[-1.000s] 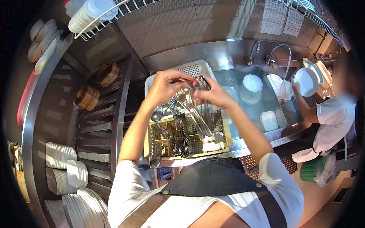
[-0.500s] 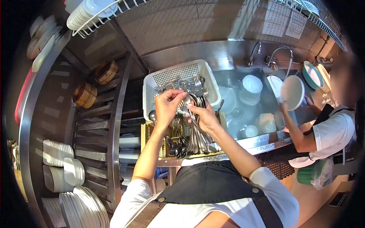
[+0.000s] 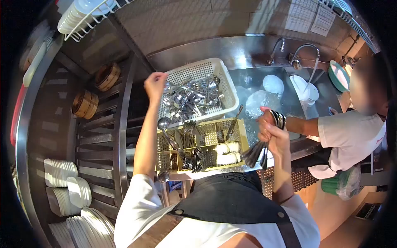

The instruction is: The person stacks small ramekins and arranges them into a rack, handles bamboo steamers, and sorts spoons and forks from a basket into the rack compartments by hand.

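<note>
My right hand [image 3: 275, 138] is closed around a bundle of metal spoons [image 3: 279, 120], lifted to the right of the yellow divided caddy [image 3: 245, 142]. Their bowls point up and the handles hang down. My left hand [image 3: 155, 86], fingers curled together, is at the left rim of the white perforated basket [image 3: 229, 84]; whether it grips the rim or something small cannot be made out. A heap of loose cutlery [image 3: 192, 97] lies in that basket. Forks [image 3: 190, 132], ladles [image 3: 164, 123] and stacked white ridged pieces [image 3: 228, 153] sit in the caddy compartments.
A water-filled sink [image 3: 244, 76] with bowls [image 3: 273, 84] lies to the right, under two taps [image 3: 295, 62]. A co-worker's arm [image 3: 304, 127] reaches into it, close behind my right hand. Slatted shelving [image 3: 97, 153] with stacked white plates [image 3: 93, 225] stands left.
My hands have moved apart: the right carried the spoon bundle right, away from the caddy, and the left went to the basket's left side. The co-worker's bowl is lowered and the arm reaches into the sink.
</note>
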Demonstrator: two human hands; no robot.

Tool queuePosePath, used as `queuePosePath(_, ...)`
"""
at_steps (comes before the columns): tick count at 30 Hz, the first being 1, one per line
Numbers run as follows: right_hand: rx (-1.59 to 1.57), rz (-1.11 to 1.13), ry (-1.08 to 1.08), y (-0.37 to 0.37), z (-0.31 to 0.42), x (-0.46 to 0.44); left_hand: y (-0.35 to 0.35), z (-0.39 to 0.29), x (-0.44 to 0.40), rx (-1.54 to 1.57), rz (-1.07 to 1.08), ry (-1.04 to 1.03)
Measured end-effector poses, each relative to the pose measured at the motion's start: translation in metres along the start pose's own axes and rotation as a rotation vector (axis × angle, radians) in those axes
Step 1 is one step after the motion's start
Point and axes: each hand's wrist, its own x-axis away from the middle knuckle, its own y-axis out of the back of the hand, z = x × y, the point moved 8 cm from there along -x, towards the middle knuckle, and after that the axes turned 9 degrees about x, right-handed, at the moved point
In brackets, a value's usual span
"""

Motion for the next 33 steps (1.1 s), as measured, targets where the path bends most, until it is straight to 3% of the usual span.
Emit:
queuePosePath(4, -0.033, -0.094, -0.038, 0.013, -0.016, 0.016, -0.053, 0.108, 0.026, -0.006, 0.175, 0.250)
queuePosePath(6, -0.048, -0.103, -0.005, 0.021, -0.025, 0.018, -0.073, 0.128, 0.047, -0.020, 0.262, 0.275)
queuePosePath(8, -0.057, -0.100, 0.034, 0.016, -0.026, 0.020, -0.093, 0.148, 0.076, -0.001, 0.463, 0.469)
queuePosePath(9, -0.067, -0.091, 0.076, 0.014, -0.024, 0.019, -0.091, 0.159, 0.072, 0.000, 0.460, 0.479)
queuePosePath(11, -0.147, -0.054, 0.075, 0.015, -0.028, 0.019, -0.096, 0.166, 0.057, -0.231, 0.724, 0.151)
queuePosePath(14, -0.148, -0.200, 0.115, 0.017, -0.021, 0.014, -0.039, 0.174, -0.008, -0.523, 0.494, 0.072)
queuePosePath(16, -0.048, -0.165, 0.110, 0.018, -0.020, 0.010, -0.010, 0.199, -0.024, -0.928, 0.517, 0.188)
queuePosePath(17, 0.052, -0.132, 0.096, 0.016, -0.019, 0.010, -0.008, 0.201, -0.018, -0.925, 0.521, 0.198)
queuePosePath(19, 0.108, -0.165, 0.070, 0.016, -0.020, 0.009, -0.007, 0.195, 0.007, -1.275, 0.852, 0.295)
queuePosePath(21, 0.229, -0.152, 0.052, 0.022, -0.023, 0.011, -0.005, 0.219, 0.019, -1.304, 0.922, 0.258)
queuePosePath(24, 0.178, -0.132, 0.038, 0.016, -0.026, 0.009, -0.010, 0.220, 0.020, -1.349, 0.787, 0.129)
queuePosePath(28, 0.136, -0.141, 0.051, 0.019, -0.028, 0.015, -0.005, 0.201, 0.029, -1.237, 0.830, 0.259)
queuePosePath(31, 0.126, -0.154, 0.070, 0.019, -0.026, 0.021, -0.010, 0.231, 0.034, -1.238, 0.933, 0.224)
queuePosePath(33, 0.105, -0.140, 0.107, 0.019, -0.023, 0.025, -0.008, 0.243, 0.030, -1.250, 0.889, 0.244)
